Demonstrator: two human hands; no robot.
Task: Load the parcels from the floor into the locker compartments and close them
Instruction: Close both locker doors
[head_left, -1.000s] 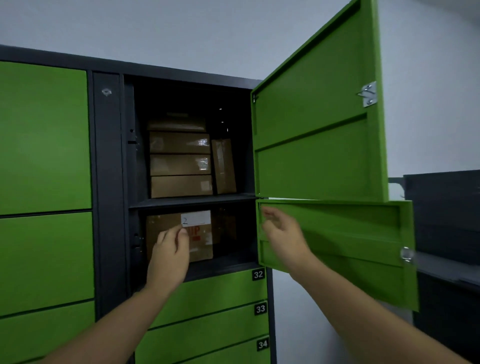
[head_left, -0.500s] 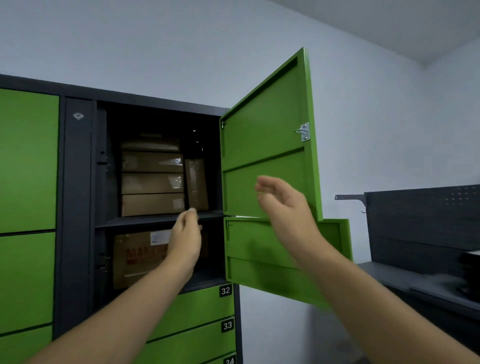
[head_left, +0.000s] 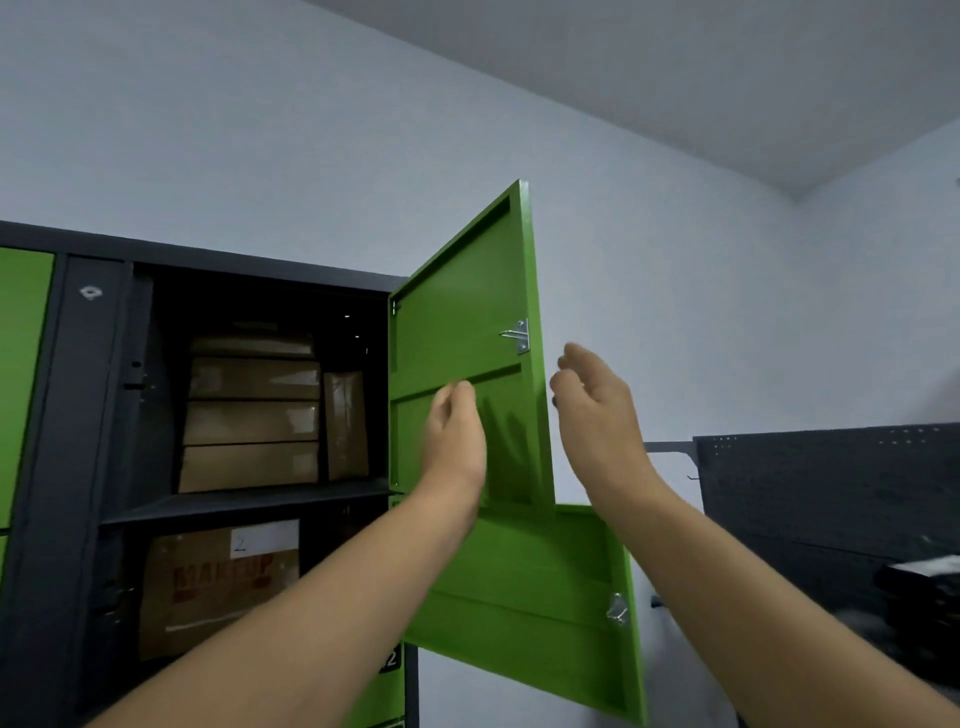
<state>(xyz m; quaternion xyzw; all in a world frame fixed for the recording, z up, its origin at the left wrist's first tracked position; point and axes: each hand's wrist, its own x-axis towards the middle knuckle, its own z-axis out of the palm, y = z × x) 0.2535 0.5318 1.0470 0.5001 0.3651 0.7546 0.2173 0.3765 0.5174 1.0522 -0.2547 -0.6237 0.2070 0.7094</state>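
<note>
Both hands up at the open upper door (head_left: 462, 332), nothing gripped.
L hand (head_left: 454, 431) loose on door's inner face; R hand (head_left: 597, 410) spread just past its outer edge. Parcels (head_left: 252, 421) stacked in compartment left of L hand; lower door (head_left: 524, 597) open beneath.

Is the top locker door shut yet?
No, open. The top door stands swung out, its latch clear of the frame, boxes visible inside.
</note>
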